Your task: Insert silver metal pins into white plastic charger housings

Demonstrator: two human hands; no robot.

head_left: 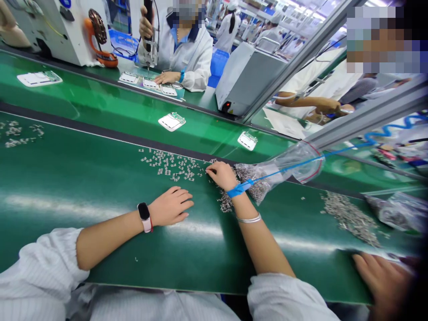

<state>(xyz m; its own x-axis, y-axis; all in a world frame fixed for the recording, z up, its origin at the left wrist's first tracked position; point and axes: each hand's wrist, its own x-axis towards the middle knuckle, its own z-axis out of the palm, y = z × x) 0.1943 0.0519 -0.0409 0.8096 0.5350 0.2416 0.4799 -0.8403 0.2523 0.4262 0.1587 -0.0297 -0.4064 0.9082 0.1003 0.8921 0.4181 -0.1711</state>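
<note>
Bright factory hall stretches behind everything, and my green bench (83, 174) runs across the foreground, with a narrower green belt (110, 107) beyond it and a co-worker (190, 58) on the far side. On my bench, a clear plastic bag (274, 160) lies just beyond my right wrist, small parts gathered in its near end. My left hand (171, 206) rests palm down, fingers loosely spread, with nothing visible in its hold. My right hand (223, 176) is half curled, thumb and fingertips drawn close together at the edge of the parts; I cannot tell whether a piece is pinched between them. Under and beside that wrist is a dense heap (225, 203), while the small metal parts (166, 171) lie more loosely ahead of my left hand, near the bench's far edge. I judge each one very light and stiff, probably slick, with thin tabs that could bend or snag on a neighbour. Best hold would be by opposite edges, between thumb and forefinger pads, without squeezing hard.
</note>
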